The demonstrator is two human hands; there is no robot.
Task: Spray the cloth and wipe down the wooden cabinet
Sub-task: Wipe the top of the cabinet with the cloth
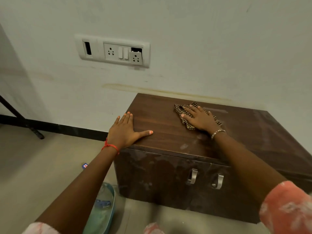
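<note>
A low dark wooden cabinet (168, 132) stands against the wall, with two metal door handles on its dusty front. A brown checked cloth (181, 109) lies on its top near the back. My right hand (198, 118) presses flat on the cloth, fingers spread. At the cabinet's left front corner my left hand (125, 130) rests flat on the wood, fingers apart, holding nothing. No spray bottle is clearly in view.
A white switch and socket panel (112, 51) is on the wall above left, one socket hanging loose. A greenish plastic object (103, 206) lies on the floor by the cabinet's left side. A black metal leg (25, 122) slants at far left.
</note>
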